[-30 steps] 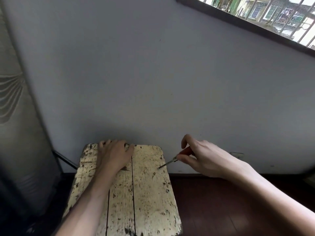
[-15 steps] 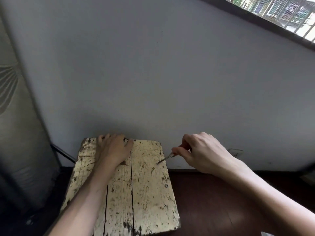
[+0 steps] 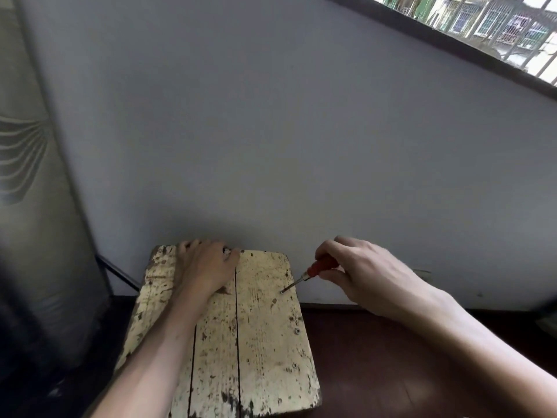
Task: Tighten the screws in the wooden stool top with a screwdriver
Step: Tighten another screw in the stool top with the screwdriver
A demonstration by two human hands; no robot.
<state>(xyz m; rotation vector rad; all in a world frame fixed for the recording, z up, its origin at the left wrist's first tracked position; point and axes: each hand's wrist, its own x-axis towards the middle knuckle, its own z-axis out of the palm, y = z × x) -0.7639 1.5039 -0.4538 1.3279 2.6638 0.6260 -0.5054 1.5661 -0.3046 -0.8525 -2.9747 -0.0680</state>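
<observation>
Nearest, the pale, paint-worn wooden plank stool top (image 3: pixel 265 342) stands on a dark reddish-brown wooden floor (image 3: pixel 391 372), with two small screw heads (image 3: pixel 297 330) near its right edge. Farther on, the left hand (image 3: pixel 205 267) lies palm-down on the left planks, fingers hooked over the far edge. The right hand (image 3: pixel 361 276) curls its fingers round the red-handled screwdriver (image 3: pixel 319 265), whose thin metal shaft slants down-left, its tip on a screw (image 3: pixel 281 292) in the right plank. Beyond are a plain grey wall (image 3: pixel 271 131) and a barred window (image 3: pixel 482 22).
</observation>
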